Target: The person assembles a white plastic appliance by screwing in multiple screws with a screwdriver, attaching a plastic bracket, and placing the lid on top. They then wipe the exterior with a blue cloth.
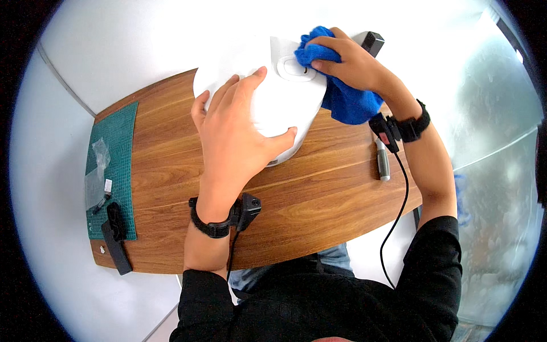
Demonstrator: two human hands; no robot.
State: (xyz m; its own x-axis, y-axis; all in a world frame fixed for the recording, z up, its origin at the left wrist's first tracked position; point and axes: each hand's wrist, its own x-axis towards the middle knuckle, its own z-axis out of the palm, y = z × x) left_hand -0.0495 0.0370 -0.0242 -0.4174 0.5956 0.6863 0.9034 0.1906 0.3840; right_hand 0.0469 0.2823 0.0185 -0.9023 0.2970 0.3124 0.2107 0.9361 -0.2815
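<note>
Two hands: both of yours are on one white appliance at the far edge of the table.
Table (319, 199): wooden, with rounded corners, running from your left to your right; your body is at its near edge.
White appliance (285, 97): smooth, rounded shell standing at the far middle of the table, with a raised oval panel on its top surface; it is the biggest thing on the table.
Cutting mat (117, 142): green, gridded, lying flat at the left end of the table, well apart from the appliance.
Blue cloth (350, 102): bunched up; part is pressed onto the oval panel, the rest hangs down the appliance's right side.
Left hand (233, 134): open and spread flat, palm down on the near left side of the appliance, thumb reaching along its near edge; you wear a black wrist strap with a small device.
Right hand (350, 62): fingers curled shut on the blue cloth, holding it against the top of the appliance; this wrist has a black strap too, with a cable trailing back toward you.
Screwdriver (383, 162): grey handle, lying on the table just under your right wrist.
Black strap (115, 239): lying at the near left corner, partly on the mat.
Clear plastic bag (97, 171): on the mat, beside small dark parts too small to tell.
</note>
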